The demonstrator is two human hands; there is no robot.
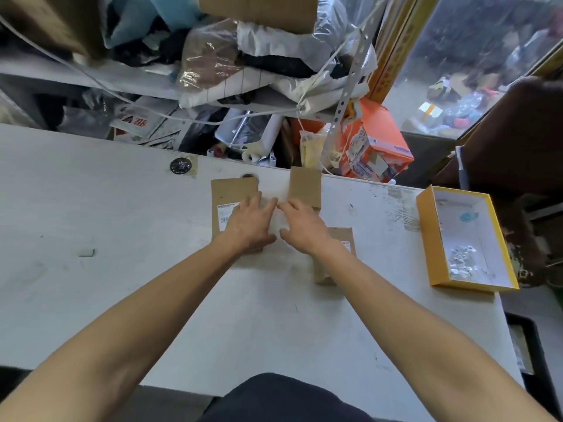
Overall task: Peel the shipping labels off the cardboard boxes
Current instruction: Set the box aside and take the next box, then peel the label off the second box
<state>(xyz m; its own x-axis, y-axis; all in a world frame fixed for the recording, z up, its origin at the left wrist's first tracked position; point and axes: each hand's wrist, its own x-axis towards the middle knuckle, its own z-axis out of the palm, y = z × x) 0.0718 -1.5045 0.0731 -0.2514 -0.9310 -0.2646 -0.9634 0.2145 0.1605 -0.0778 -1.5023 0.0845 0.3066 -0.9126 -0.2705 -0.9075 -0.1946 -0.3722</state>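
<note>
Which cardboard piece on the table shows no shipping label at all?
The far-right cardboard piece, beyond the right hand: plain brown. The left piece bears a white label; the near-right one shows a label edge.

Bare forearms, dark trousers (283, 397)

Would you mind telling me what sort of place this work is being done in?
Probably a cluttered storeroom or small parcel-handling workshop, though I can't be sure. A worn white worktable holds flattened cardboard boxes with a shipping label, and behind it bagged goods and an orange carton are piled up.
</note>
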